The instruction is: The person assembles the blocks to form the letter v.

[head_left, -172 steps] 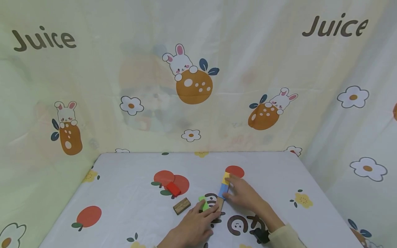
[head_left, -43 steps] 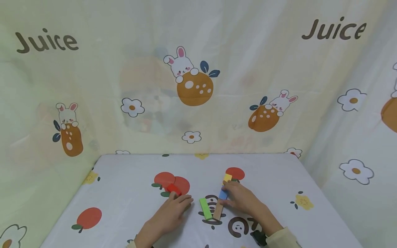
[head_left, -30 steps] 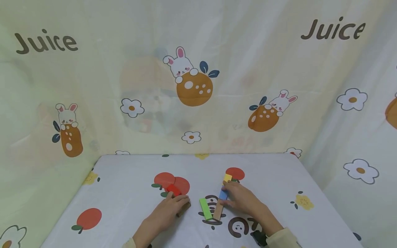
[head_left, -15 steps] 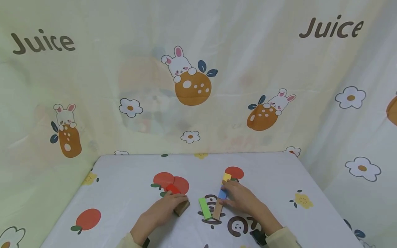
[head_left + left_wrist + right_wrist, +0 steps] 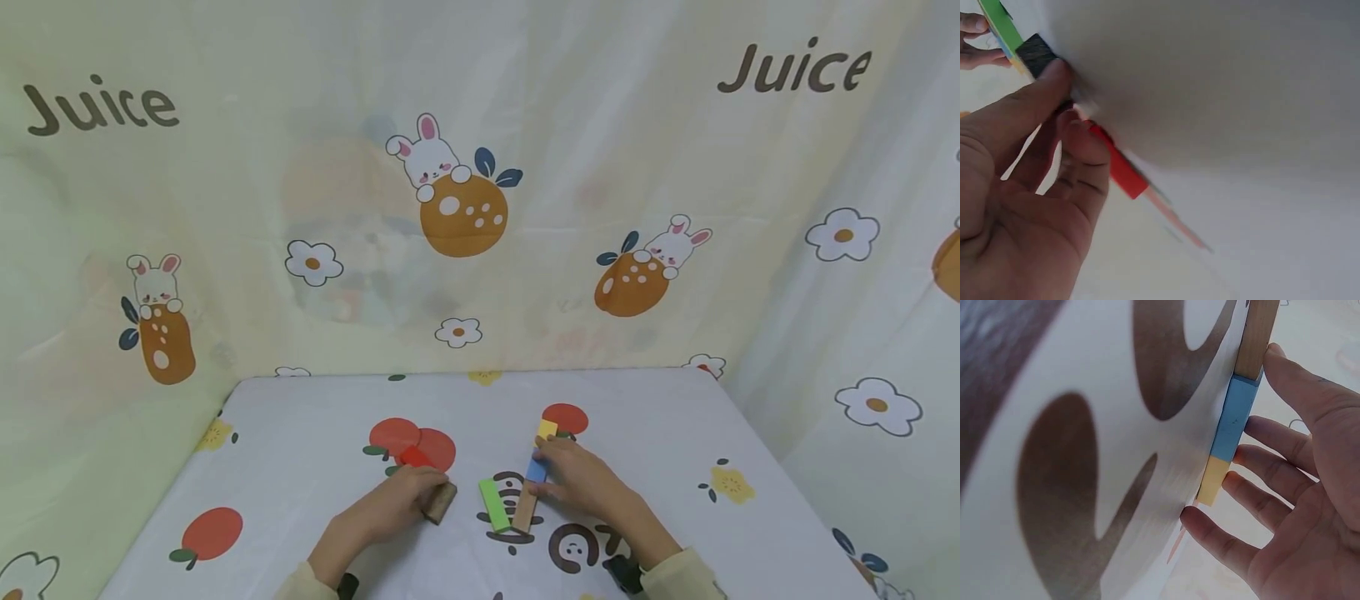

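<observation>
My left hand [image 5: 392, 500] pinches a dark brown wood-grain block [image 5: 440, 503] between thumb and fingers; the block's dark end [image 5: 1036, 55] shows past the thumb in the left wrist view. Just beyond these fingers lies a red block [image 5: 414, 456], partly covered by the hand. My right hand [image 5: 588, 482] rests its fingertips along a line of end-to-end blocks: yellow [image 5: 547, 428], blue [image 5: 1235, 415] and light brown [image 5: 524, 508]. A green block [image 5: 495, 505] meets the light brown one at the near end, making a V shape. The right fingers are spread and only lightly bent.
A white cloth [image 5: 300, 450] printed with fruit and flowers covers the table. Behind it hangs a pale patterned curtain [image 5: 360, 317], with more curtain at both sides. A dark strap [image 5: 624, 575] sits at the right wrist.
My left hand has left the green and light brown blocks, moved left and taken hold of the dark brown block, which now tilts. The right hand stays by the line of blocks.
</observation>
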Tool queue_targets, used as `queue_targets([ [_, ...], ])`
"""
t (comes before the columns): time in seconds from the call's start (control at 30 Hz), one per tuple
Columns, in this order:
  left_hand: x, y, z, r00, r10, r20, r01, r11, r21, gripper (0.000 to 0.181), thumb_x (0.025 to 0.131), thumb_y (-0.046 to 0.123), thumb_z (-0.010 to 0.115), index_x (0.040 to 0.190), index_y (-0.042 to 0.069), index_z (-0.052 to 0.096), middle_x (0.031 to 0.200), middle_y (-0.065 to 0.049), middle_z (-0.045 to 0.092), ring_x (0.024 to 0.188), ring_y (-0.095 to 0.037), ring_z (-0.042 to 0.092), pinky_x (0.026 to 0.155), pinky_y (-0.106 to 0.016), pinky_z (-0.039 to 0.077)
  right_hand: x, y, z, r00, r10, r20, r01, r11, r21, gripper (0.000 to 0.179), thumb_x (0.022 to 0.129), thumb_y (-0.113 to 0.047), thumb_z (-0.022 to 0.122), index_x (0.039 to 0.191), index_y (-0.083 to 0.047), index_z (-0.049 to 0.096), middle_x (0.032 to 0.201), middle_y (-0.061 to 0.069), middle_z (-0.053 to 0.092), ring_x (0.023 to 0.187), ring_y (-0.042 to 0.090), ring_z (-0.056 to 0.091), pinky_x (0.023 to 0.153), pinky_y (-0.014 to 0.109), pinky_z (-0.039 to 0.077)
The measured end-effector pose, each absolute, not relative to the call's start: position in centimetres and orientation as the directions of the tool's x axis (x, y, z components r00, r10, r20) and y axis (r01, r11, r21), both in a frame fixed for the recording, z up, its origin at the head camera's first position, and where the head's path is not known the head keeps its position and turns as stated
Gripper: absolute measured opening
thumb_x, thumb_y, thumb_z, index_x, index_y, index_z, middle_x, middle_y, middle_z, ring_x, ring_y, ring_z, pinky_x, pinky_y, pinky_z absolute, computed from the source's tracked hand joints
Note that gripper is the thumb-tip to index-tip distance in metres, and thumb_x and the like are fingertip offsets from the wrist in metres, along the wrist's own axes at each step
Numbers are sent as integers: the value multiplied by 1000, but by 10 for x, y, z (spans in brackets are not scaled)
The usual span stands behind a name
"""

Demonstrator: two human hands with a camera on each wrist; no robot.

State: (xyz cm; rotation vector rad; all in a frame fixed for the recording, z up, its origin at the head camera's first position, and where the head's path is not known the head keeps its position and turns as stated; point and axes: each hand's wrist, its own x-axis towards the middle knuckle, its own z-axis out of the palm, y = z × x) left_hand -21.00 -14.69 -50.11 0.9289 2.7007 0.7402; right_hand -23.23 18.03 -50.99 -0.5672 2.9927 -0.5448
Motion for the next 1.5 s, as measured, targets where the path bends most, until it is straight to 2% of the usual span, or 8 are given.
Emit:
queue_targets([
  [0.13, -213, -151, -506, -814, 579, -48, 438, 665, 605, 55, 85, -7, 80, 138, 1, 67, 137, -9, 72, 125, -27, 66, 103, -44, 61, -231, 180, -509, -928, -372, 35, -360, 864, -353, 60, 86, -45, 87, 128, -6, 71, 141, 15, 68, 134, 34, 63, 111, 54, 54],
  [0.23, -213, -153, -510, -836, 546, -54, 383, 651, 656, 61, 83, -1, 86, 140, 2, 66, 137, -8, 71, 118, -25, 65, 98, -37, 62, -231, 180, -509, -925, -378, 45, -368, 858, -358, 58, 85, -44, 87, 126, -5, 72, 141, 17, 68, 135, 36, 62, 111, 55, 54],
  [0.37, -214, -154, -511, -863, 504, -29, 342, 626, 701, 63, 82, 6, 89, 141, 6, 66, 120, -3, 71, 103, -20, 58, 81, -26, 55, -230, 181, -507, -925, -378, 44, -368, 857, -361, 59, 85, -44, 87, 127, -5, 72, 143, 17, 67, 138, 37, 61, 113, 56, 53],
  [0.47, -214, -154, -510, -883, 468, -19, 311, 617, 723, 65, 81, 7, 90, 142, 7, 66, 112, -2, 67, 101, -21, 56, 76, -23, 52, -230, 181, -507, -925, -378, 39, -365, 858, -361, 60, 86, -45, 87, 128, -5, 71, 145, 18, 66, 140, 37, 59, 114, 56, 52],
  [0.67, -213, -150, -506, -917, 398, 2, 262, 602, 754, 68, 79, 5, 90, 142, 4, 65, 116, -9, 66, 96, -23, 55, 70, -23, 48, -230, 181, -507, -927, -374, 26, -356, 858, -371, 61, 87, -46, 85, 131, -6, 70, 150, 17, 64, 143, 38, 57, 116, 57, 50],
  [1.0, -215, -144, -508, -951, 308, -1, 189, 586, 788, 67, 76, 5, 92, 139, 7, 68, 114, -11, 63, 89, -22, 53, 64, -23, 45, -231, 182, -509, -929, -370, 24, -352, 862, -364, 59, 87, -44, 86, 130, -7, 71, 149, 17, 64, 144, 38, 56, 117, 58, 49],
  [1.3, -220, -142, -507, -959, 285, 4, 142, 466, 873, 66, 78, 6, 92, 140, 3, 66, 84, -8, 53, 79, -17, 49, 59, -20, 39, -230, 181, -507, -924, -382, 18, -362, 858, -364, 60, 87, -45, 86, 129, -6, 70, 148, 19, 64, 145, 41, 55, 116, 60, 49],
  [1.5, -225, -139, -508, -963, 271, -8, 115, 435, 893, 65, 79, 6, 91, 139, 5, 66, 83, -9, 54, 78, -16, 50, 59, -19, 40, -230, 181, -506, -926, -376, 11, -354, 862, -362, 60, 88, -45, 85, 132, -7, 70, 149, 18, 64, 146, 40, 54, 118, 59, 48],
])
